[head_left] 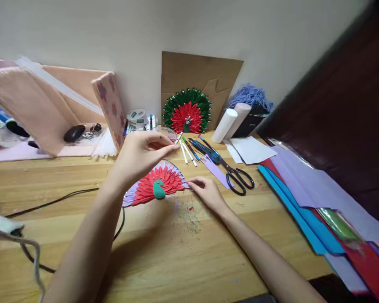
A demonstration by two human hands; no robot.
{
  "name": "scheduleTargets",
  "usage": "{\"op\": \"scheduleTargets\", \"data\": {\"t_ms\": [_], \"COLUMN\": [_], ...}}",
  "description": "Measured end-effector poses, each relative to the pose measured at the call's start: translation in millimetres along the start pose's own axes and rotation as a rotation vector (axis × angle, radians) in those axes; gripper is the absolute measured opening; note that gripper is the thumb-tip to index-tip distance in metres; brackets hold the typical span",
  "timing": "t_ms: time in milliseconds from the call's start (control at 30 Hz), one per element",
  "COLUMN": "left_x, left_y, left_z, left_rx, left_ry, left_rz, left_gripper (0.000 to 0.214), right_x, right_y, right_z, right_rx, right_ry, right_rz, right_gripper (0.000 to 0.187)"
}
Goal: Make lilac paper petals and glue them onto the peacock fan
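Observation:
A fan-shaped paper peacock (159, 189) with red and lilac layered feathers and a green body lies flat on the wooden table. My right hand (208, 193) pinches its right edge between thumb and fingers. Raised above the peacock's upper part is my left hand (145, 151), thumb and fingertips brought close together. Whatever small thing may be between those fingertips is too small to make out. The left hand and wrist hide part of the peacock's left side.
Black-handled scissors (238, 179), several pens (189, 149) and a lilac strip (216, 170) lie beyond my right hand. A green-and-red peacock (188, 111) leans on cardboard (192, 71). Coloured sheets (300, 210) line the right; a pink box (72, 80) and cable (57, 200) are left.

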State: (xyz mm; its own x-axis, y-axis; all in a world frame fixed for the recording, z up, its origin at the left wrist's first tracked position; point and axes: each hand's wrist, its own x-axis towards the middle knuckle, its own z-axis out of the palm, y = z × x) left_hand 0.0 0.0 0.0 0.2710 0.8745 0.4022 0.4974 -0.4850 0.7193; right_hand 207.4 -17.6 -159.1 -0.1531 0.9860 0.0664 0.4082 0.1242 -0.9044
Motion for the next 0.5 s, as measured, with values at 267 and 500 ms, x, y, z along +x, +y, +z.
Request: {"op": "scheduleTargets", "data": {"t_ms": [267,500], "left_x": [-0.3,-0.9], "left_y": [-1.0,-0.2], "left_z": [0.1,-2.4], "left_rx": [0.009,-0.006], "left_ry": [0.006,0.019], "left_rz": [0.016,0.027], "left_gripper": [0.017,0.017], "right_x": [2.4,5.2], "right_y": [0.6,3.4], "right_z": [10.8,9.1], "right_rx": [0.057,0.046], "right_ry": [0.103,0.147], "right_rz": [0.11,0.161], "right_gripper": [0.015,0.016]}}
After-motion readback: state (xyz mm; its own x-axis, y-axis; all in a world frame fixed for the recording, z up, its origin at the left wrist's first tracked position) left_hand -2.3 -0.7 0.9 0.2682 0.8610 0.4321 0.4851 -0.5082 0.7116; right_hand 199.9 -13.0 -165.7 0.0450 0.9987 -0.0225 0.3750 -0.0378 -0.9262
